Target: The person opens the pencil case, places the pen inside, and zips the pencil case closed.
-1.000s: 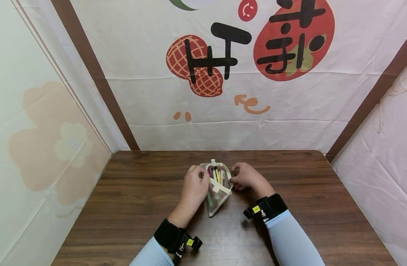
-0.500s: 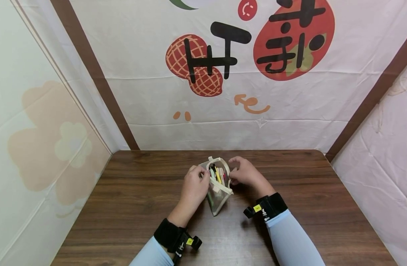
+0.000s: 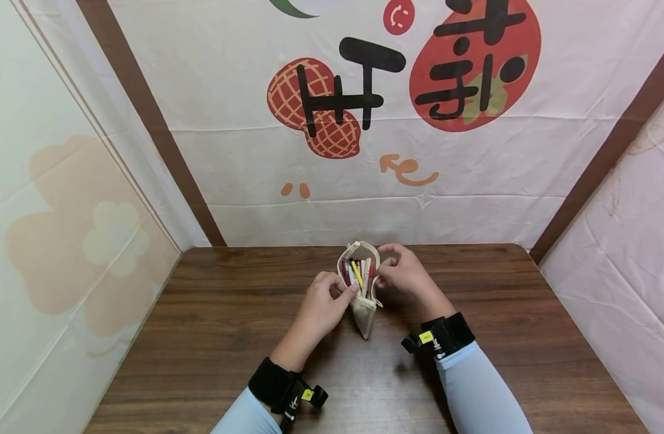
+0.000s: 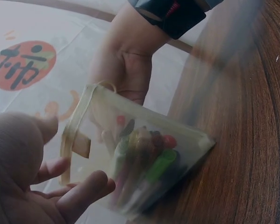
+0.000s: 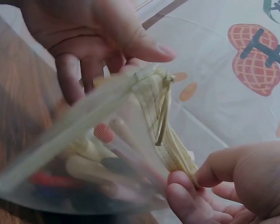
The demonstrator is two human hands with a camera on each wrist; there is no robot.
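A see-through pouch (image 3: 364,314) with cream trim stands on its narrow end on the wooden table (image 3: 218,337), mouth up and spread wide. Several coloured pens (image 3: 357,272) stick up inside it. My left hand (image 3: 347,292) pinches the left rim, and my right hand (image 3: 381,278) pinches the right rim. In the left wrist view the pouch (image 4: 149,161) shows its pens through the wall, with my left hand (image 4: 41,186) near and my right hand (image 4: 128,74) behind. In the right wrist view my right hand (image 5: 200,179) pinches the pouch's (image 5: 88,177) cream edge, opposite my left hand (image 5: 102,42).
A printed cloth backdrop (image 3: 364,120) hangs right behind the table's far edge. Cloth panels close off the left (image 3: 66,211) and right (image 3: 635,229) sides. Bare wood lies on both sides of the pouch and in front of it.
The pouch has gone from lying tilted toward me to standing upright and a little farther away. Both hands rose with it, and its mouth now faces up.
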